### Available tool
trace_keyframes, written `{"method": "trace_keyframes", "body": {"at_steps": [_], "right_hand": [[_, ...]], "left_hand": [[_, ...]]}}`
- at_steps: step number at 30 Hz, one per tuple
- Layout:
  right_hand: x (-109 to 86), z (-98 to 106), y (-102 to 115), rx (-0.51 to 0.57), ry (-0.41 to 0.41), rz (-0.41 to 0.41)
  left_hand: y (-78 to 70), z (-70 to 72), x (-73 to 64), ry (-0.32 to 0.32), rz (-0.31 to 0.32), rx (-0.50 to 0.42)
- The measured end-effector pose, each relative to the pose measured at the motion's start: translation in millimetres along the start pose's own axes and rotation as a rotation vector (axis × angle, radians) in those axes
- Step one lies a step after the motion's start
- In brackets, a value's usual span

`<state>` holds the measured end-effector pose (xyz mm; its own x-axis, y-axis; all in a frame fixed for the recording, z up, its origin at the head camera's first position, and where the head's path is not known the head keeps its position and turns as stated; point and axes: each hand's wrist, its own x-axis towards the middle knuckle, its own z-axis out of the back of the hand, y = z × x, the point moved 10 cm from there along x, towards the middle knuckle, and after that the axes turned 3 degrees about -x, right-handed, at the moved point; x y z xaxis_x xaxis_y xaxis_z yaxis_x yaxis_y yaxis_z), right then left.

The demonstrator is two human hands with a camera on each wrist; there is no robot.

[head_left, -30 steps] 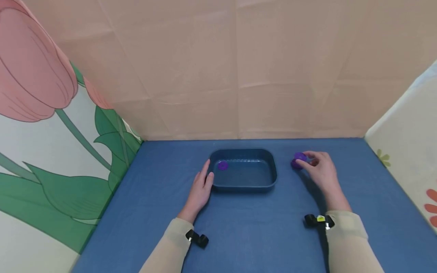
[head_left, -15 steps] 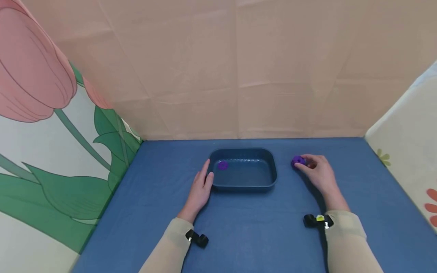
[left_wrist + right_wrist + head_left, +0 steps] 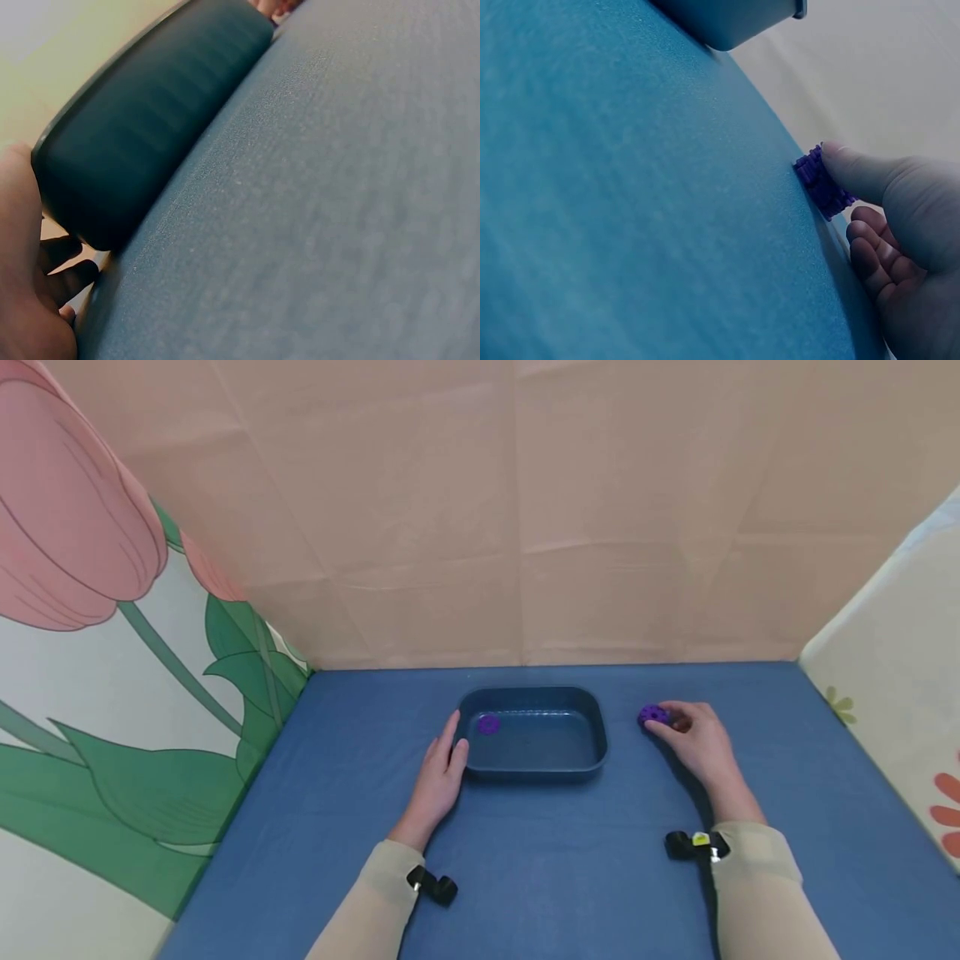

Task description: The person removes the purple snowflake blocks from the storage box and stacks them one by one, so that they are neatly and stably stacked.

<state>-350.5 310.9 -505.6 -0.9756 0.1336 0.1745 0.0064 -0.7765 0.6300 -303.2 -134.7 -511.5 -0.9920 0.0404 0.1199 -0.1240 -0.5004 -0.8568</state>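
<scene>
In the head view my left hand rests against the left end of a dark teal rectangular tray, its fingers extended along the rim. The left wrist view shows the thumb at the tray's wall. A flat purple ring-like piece lies inside the tray, near its left end. To the tray's right, my right hand pinches a purple gear between thumb and fingers, close over the table. From the right wrist the gear's toothed edge shows, looking like stacked layers; the fingers behind it are partly hidden.
A blue cloth covers the table. Behind it stands a beige cloth backdrop, with a tulip-printed panel on the left and a pale flowered panel on the right. Black cameras sit on both wrists.
The upper purple piece has come down level onto the darker one beneath it, and my right hand has dropped slightly with it. My left hand and the tray have stayed put.
</scene>
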Motion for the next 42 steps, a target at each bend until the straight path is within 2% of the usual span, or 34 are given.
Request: {"method": "trace_keyframes", "body": {"at_steps": [12,21,35,42], "right_hand": [[-1.5,-1.9,0.4,0.0,0.02,-0.021],[-2.4,-2.3,2.9,-0.013,0.031,-0.003],[-1.3,-4.8,2.6,-0.006,0.028,0.0],[-0.5,-6.5,0.5,-0.001,0.041,-0.01]], "left_hand": [[-0.3,1.1,-0.2,-0.002,-0.004,0.004],[1.2,1.3,0.3,-0.001,0.009,0.009],[0.9,2.0,0.9,-0.004,-0.011,0.007],[3.0,2.5,0.5,-0.005,0.008,0.019]]}}
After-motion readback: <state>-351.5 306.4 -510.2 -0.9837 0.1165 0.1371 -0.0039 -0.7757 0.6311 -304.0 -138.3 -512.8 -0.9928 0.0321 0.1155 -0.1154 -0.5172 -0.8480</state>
